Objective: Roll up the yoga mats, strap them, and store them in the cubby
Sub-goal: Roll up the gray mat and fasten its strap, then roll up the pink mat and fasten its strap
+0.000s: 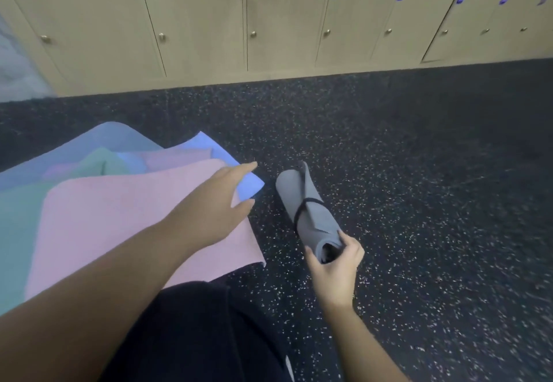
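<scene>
Right hand [333,259] gripping strapped grey mat [308,214]

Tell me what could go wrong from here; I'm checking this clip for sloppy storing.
The grey rolled mat is held only at its near end by the right hand, so it may sag or slip. Its single black strap leaves the outer flap loose at the far end, so the roll could unwind. The left hand hovers over the pink mat atop overlapping flat mats; dragging it may shift those beneath.
</scene>
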The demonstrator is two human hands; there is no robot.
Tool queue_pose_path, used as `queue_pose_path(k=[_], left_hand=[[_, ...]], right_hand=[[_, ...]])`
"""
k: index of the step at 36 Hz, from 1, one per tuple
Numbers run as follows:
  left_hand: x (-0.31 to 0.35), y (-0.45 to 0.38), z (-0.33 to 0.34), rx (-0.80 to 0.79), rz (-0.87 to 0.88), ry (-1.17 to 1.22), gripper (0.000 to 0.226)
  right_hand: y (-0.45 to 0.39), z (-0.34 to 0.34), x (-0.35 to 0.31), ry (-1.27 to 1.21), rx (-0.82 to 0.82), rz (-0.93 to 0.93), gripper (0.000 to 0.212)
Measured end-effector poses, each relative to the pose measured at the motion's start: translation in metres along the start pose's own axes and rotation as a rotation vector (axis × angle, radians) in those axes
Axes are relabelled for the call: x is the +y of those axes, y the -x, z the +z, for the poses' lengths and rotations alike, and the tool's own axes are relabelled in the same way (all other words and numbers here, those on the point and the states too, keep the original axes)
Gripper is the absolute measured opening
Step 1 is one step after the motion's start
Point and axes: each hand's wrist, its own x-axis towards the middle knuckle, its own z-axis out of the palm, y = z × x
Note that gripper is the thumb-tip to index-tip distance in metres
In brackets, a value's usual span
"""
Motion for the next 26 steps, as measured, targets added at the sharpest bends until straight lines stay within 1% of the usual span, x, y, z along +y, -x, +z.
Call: queue_pose_path(k=[3,7,13,16,18,21,24,26], left_hand=[[-0.011,-0.008,0.009,-0.005,-0.043,0.011,0.058],[-0.024,-0.014,0.027,-0.045,-0.078,0.030,0.056],[-0.039,-0.022,0.051,-0.125,-0.125,0.035,0.057],[-0.043,-0.023,0.062,-0.168,-0.149,0.044,0.057],[-0.045,-0.024,0.069,-0.188,-0.153,0.052,0.057],[-0.045,-0.026,0.077,-0.220,-0.150,0.062,0.058],[-0.044,-0.029,0.084,-0.254,-0.154,0.076,0.058],[-0.044,-0.030,0.089,-0.271,-0.150,0.076,0.058]], right_hand=[[-0.001,0.011,0.026,-0.024,0.036,0.049,0.077],[-0.010,0.019,0.049,0.021,-0.015,0.166,0.080],[-0.040,0.025,0.074,0.233,-0.025,0.369,0.077],[-0.053,0.026,0.086,0.339,-0.075,0.438,0.077],[-0.060,0.025,0.092,0.447,-0.132,0.430,0.077],[-0.069,0.024,0.097,0.586,-0.180,0.347,0.075],[-0.079,0.023,0.099,0.704,-0.227,0.268,0.066],[-0.083,0.022,0.099,0.746,-0.258,0.255,0.061]])
